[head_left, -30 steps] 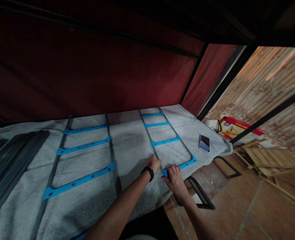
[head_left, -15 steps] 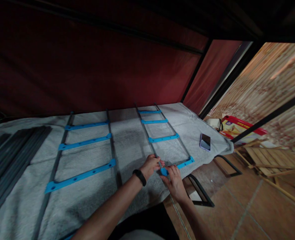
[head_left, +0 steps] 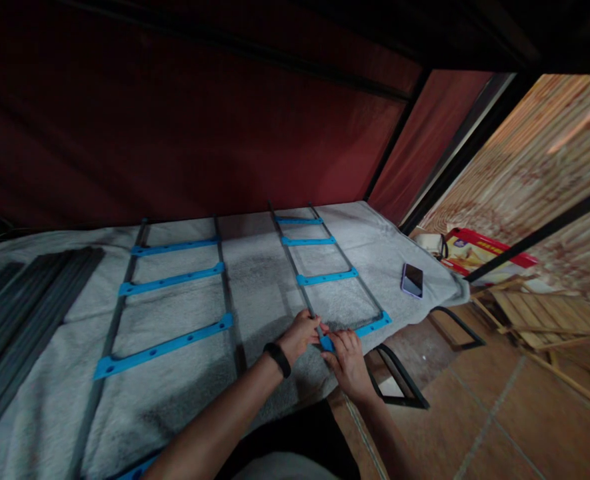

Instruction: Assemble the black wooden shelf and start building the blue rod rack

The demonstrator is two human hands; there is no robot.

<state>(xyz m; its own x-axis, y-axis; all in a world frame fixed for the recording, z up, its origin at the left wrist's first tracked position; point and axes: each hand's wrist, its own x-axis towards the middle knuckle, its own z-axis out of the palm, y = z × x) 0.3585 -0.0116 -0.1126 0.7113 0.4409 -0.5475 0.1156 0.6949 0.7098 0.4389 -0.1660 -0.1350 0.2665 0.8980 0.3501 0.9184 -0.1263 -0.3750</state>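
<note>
Two ladder-like frames of grey rods joined by blue crosspieces lie on a grey cloth. My left hand (head_left: pixel 303 333), with a black band at the wrist, is closed around the near end of the right frame's left grey rod (head_left: pixel 291 259). Beside it my right hand (head_left: pixel 345 360) grips the left end of the nearest blue crosspiece (head_left: pixel 373 325), where it meets that rod. The fingers partly cover this joint. Farther up the same frame, another blue crosspiece (head_left: pixel 327 277) spans both rods. The left frame's near blue crosspiece (head_left: pixel 165 348) lies away from my hands.
Several grey rods (head_left: pixel 29 313) lie bundled at the left on the cloth (head_left: pixel 255 267). A phone (head_left: pixel 412 280) rests near the right edge. Beyond stand a red and yellow box (head_left: pixel 485 252) and a folded wooden chair (head_left: pixel 549 313). A dark red panel (head_left: pixel 199 133) borders the far side.
The view has shifted slightly. Both hands stay at the same joint, with the rod end now seated closer against the blue crosspiece's end.
</note>
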